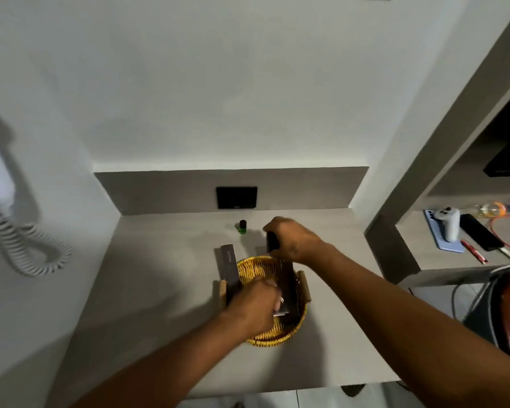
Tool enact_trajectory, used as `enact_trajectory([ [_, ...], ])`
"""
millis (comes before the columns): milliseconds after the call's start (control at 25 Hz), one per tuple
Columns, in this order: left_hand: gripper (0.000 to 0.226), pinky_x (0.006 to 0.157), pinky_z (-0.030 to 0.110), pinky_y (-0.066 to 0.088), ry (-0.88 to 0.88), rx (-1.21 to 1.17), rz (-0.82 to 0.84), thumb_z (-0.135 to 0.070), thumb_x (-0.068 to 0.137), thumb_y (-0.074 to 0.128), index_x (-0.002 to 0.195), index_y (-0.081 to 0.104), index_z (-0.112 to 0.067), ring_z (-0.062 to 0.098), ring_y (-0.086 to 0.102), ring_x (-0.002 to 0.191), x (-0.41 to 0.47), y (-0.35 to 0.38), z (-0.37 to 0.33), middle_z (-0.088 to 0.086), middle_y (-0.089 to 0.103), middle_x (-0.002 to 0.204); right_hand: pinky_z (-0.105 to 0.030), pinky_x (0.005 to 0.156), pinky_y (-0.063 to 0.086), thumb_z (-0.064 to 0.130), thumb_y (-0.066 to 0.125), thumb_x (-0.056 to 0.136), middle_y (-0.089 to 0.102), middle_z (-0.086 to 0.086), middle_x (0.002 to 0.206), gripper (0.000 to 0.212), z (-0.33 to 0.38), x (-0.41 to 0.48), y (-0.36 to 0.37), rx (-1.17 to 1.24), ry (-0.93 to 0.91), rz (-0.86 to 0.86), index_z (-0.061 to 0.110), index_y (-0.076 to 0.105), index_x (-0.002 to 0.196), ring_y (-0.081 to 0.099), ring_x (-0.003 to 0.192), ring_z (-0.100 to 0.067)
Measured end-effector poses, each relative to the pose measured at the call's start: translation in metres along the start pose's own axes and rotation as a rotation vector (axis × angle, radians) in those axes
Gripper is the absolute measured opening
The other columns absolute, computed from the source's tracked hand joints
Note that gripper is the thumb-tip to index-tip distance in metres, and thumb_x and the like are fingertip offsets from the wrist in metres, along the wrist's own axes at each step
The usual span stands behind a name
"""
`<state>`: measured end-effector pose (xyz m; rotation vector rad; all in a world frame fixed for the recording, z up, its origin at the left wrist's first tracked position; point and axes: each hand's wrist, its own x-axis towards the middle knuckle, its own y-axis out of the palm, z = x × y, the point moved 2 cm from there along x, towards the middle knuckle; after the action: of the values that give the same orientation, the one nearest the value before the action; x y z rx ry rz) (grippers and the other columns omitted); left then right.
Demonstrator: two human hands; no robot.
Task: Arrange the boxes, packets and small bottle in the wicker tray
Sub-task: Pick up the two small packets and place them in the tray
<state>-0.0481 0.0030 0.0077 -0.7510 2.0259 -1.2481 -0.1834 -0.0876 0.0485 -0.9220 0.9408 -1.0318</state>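
A yellow wicker tray (249,267) with wooden handles sits in the middle of the grey counter. A long brown box (230,265) leans over its left rim. A second dark box (286,282) stands inside at the right. My right hand (293,241) hovers above the tray's far edge, closed around a small dark box (272,242). My left hand (255,303) reaches into the tray, fingers pinched on a flat pale packet (281,312). A small green bottle (242,227) with a black cap stands upright on the counter behind the tray.
A black wall socket plate (236,197) is on the backsplash. A white coiled-cord phone (27,245) hangs on the left wall. The side shelf at right holds a blue phone (443,240), a white controller (448,223), pens and cables.
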Motion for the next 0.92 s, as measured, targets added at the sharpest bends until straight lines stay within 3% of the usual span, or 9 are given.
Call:
enact_trajectory([
  [240,0.024,0.09,0.037,0.05,-0.101,0.042,0.012,0.002,0.082,0.059,0.101,0.069,-0.009,0.027,0.056,0.106,-0.001,0.028,0.001,0.011,0.064,0.109,-0.038,0.094,0.051,0.016,0.073,0.082,0.06,-0.011,0.123,0.054,0.023,-0.001,0.067,-0.155,-0.114,0.287,0.016,0.056,0.133,0.059,0.112,-0.03],
  [560,0.022,0.085,0.039,0.055,-0.167,0.045,0.071,0.002,0.085,0.061,0.101,0.07,-0.009,0.028,0.063,0.099,0.004,0.043,0.012,0.012,0.067,0.105,-0.036,0.084,0.049,0.009,0.059,0.09,0.065,-0.018,0.119,0.028,0.031,0.006,0.081,-0.246,-0.124,0.332,0.007,0.062,0.118,0.063,0.107,-0.034],
  [920,0.02,0.085,0.039,0.054,-0.163,0.078,0.127,-0.001,0.086,0.062,0.104,0.07,-0.006,0.029,0.063,0.098,0.002,0.046,0.014,0.014,0.067,0.105,-0.036,0.089,0.049,0.012,0.058,0.091,0.067,-0.016,0.115,0.025,0.032,0.007,0.091,-0.232,-0.111,0.385,0.008,0.066,0.114,0.062,0.106,-0.033],
])
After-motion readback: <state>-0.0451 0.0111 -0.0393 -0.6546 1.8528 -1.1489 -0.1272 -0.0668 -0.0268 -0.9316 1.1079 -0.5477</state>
